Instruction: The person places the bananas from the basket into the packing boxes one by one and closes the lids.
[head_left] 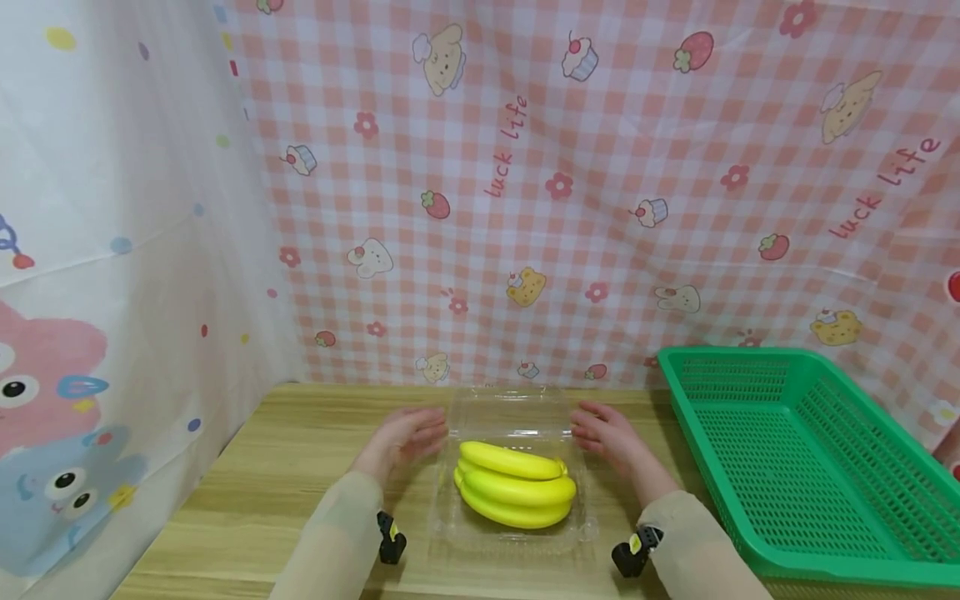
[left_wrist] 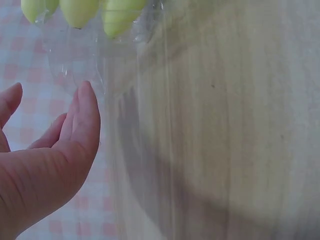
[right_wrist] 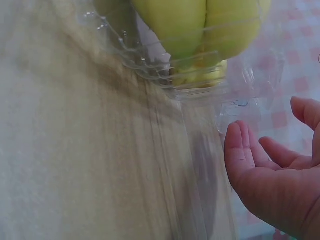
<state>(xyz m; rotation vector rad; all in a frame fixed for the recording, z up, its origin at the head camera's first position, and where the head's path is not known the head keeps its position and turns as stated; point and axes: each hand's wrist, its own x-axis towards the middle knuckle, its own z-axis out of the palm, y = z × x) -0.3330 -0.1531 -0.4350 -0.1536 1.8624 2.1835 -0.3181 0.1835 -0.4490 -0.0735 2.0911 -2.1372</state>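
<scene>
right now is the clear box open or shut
Open: in the head view the lid is back beyond the bananas, which lie uncovered in the box's base.

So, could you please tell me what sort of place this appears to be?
It looks like a small, screened-off tabletop work area, perhaps a staged set: a wood-grain table, a pink checked cloth hanging behind it, and a white printed cloth hanging on the left.
</scene>
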